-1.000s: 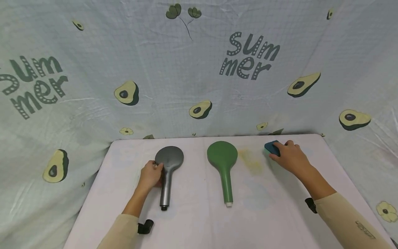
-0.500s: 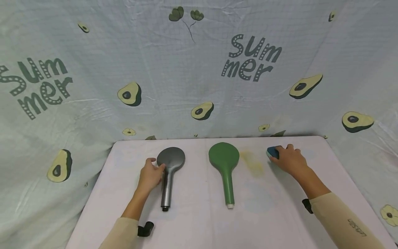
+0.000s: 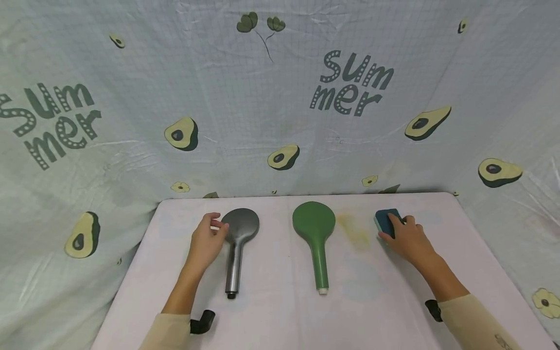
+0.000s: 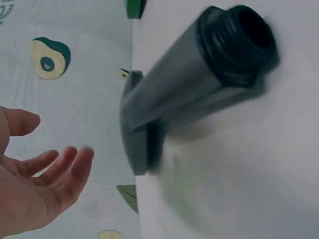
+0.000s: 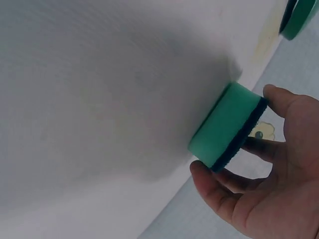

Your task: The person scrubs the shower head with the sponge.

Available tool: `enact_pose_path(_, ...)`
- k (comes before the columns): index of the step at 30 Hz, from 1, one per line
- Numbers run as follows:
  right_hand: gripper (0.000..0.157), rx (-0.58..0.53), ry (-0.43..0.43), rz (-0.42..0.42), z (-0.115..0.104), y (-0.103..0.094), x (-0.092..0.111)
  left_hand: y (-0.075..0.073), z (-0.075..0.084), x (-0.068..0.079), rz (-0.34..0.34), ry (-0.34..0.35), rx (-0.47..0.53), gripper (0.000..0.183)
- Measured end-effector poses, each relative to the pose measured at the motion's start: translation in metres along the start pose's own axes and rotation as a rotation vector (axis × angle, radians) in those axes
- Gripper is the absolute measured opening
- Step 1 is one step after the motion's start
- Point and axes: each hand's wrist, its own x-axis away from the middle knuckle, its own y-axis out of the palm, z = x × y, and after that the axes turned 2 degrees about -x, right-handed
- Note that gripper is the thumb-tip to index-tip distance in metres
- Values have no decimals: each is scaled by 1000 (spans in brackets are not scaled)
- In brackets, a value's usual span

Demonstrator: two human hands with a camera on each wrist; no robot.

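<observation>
A grey shower head (image 3: 241, 225) lies on the table at left, its handle toward me. My left hand (image 3: 207, 244) is just left of its round head, fingers loosely bent with nothing in them; in the left wrist view a gap parts the hand from the shower head (image 4: 169, 82). My right hand (image 3: 410, 239) pinches a sponge (image 3: 383, 221) at the back right of the table. The right wrist view shows thumb and fingers at the sponge's ends, with its green foam side (image 5: 223, 123) toward the table and its dark scouring layer toward the palm.
Mid-table lies a green shower head (image 3: 314, 221) with a pale threaded end. A yellowish stain (image 3: 353, 232) marks the pink-white table (image 3: 275, 311) between it and the sponge. A printed cloth (image 3: 245, 92) hangs behind the table's back edge.
My left hand has come off the grey shower head and moved slightly left, its fingers loosened. My right hand has drawn the sponge a little toward me. Both shower heads stay put.
</observation>
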Motion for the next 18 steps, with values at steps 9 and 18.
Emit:
enact_pose_path(9,66,-44,-158,326,-31,-18,11,4,33,14,43,263,-187,62)
enact_pose_path(18,69,-37,-323,521,-83,-12,5,34,51,7,42,410,-362,80)
